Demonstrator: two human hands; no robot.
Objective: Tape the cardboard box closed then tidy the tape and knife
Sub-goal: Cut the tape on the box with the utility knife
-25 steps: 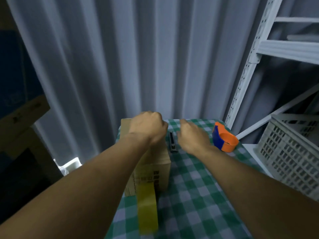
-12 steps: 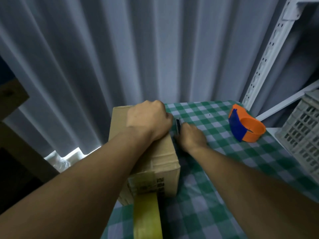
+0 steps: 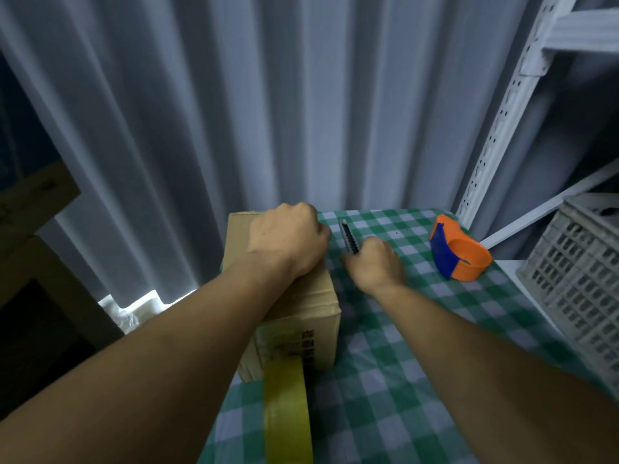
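Trouble from here centres on the cardboard box (image 3: 301,296), which stands on the green checked tablecloth (image 3: 418,380) and serves as the landmark. The left hand (image 3: 288,241) lies on the far end of its top, fingers curled over the far edge, pressing down rather than holding anything. Just right of the box, the right hand (image 3: 376,262) closes around the handle of the utility knife (image 3: 348,237), whose ridged slider end points away from the person; whether the knife is lifted off the cloth cannot be told. A strip of yellow tape (image 3: 286,406) hangs from the box's near face and runs on toward the camera, apparently uncut. The orange and blue tape dispenser (image 3: 459,252) sits well right of the box, near a grey crate (image 3: 576,279).

The likely next move is cutting that strip, and the risks follow from it. The knife must cross beside the bracing forearm, so a hurried swing could nick skin. The loose strip may fold on itself or stick to the cloth. A slack cut could tear raggedly, and pulling the tape could drag the box.
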